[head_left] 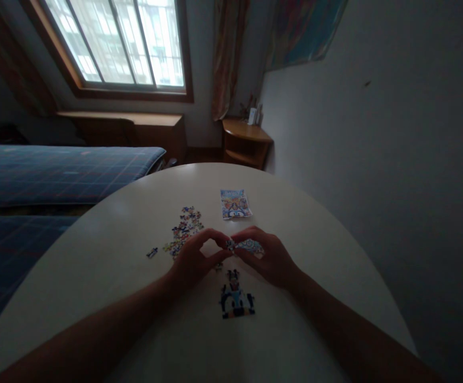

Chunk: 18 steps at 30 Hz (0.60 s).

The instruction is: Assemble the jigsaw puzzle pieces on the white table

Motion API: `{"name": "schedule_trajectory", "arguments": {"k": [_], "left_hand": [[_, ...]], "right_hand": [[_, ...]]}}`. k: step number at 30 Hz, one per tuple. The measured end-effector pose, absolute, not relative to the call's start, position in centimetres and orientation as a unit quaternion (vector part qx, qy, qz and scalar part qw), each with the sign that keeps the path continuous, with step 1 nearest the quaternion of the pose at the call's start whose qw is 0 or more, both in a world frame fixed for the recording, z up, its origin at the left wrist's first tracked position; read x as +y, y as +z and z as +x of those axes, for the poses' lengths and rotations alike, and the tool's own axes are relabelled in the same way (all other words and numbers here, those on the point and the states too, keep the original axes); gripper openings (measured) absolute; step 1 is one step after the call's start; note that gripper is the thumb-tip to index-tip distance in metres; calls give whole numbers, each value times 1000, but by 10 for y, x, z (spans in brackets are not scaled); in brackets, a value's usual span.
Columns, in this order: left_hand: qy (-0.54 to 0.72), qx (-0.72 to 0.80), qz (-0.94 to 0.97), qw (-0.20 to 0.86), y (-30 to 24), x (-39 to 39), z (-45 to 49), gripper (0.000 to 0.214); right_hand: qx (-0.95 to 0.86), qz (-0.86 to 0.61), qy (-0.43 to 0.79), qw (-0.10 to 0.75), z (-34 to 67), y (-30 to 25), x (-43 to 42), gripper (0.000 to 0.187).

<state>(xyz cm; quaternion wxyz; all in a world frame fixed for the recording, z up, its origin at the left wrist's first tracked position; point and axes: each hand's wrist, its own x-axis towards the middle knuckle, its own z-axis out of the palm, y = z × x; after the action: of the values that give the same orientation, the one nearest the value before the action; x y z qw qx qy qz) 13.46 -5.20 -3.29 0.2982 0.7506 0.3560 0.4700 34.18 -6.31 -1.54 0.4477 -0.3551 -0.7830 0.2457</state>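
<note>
My left hand (194, 259) and my right hand (270, 258) meet above the table, thumbs and forefingers pinched around small jigsaw puzzle pieces (230, 244). Whether these are joined is too small to tell. Beside and partly behind my left hand lies a loose heap of puzzle pieces (185, 227), with one dark piece (152, 252) apart to its left. Something blue and white with a printed pattern (250, 246) shows behind my right fingers, mostly covered. Nearer to me lies a joined puzzle section (237, 304) with a blue cartoon face.
A printed puzzle packet or picture sheet (235, 204) lies beyond my hands on the round white table (295, 213). A bed with a plaid cover (64, 173) stands at the left, a wooden corner shelf (247, 130) behind. The wall (375, 159) runs along the right.
</note>
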Motion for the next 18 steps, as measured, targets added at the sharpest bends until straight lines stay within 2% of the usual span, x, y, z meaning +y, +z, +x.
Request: {"name": "schedule_trajectory", "arguments": {"k": [18], "left_hand": [[481, 310, 767, 291, -38, -49, 134, 20]], "right_hand": [[-772, -356, 243, 466, 343, -17, -62, 17]]}}
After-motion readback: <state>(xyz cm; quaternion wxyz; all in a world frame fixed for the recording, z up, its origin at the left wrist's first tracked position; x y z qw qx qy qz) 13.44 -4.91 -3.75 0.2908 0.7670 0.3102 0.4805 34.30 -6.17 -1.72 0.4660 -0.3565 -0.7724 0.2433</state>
